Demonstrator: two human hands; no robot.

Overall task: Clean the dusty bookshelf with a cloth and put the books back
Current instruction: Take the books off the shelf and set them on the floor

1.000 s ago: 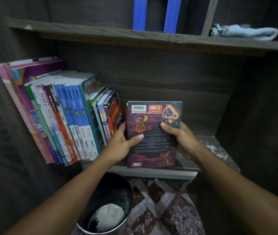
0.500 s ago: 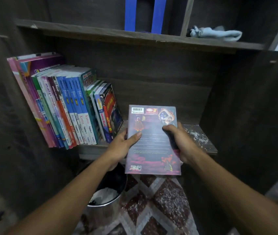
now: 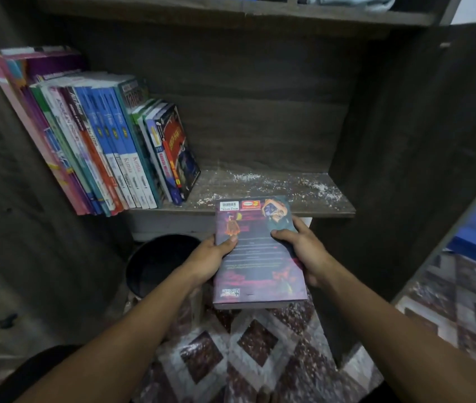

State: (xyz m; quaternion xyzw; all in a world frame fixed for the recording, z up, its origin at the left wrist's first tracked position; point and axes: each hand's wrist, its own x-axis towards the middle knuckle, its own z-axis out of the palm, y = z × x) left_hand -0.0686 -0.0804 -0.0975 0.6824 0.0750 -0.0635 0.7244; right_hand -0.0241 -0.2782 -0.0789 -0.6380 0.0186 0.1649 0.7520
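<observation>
Our left hand (image 3: 210, 257) and right hand (image 3: 303, 251) grip the book (image 3: 257, 257) by its long edges, its length pointing at the dusty shelf (image 3: 274, 184) just ahead. The bare stretch lies right of the leaning books (image 3: 109, 146), probably nearer our right hand.

The top edge cut off most of the pale blue cloth (image 3: 356, 0), the fingers of the left hand (image 3: 210, 261) and right hand (image 3: 308, 254) lay mostly hidden under the book (image 3: 257, 266), whose small back-cover print was too blurred to read
</observation>
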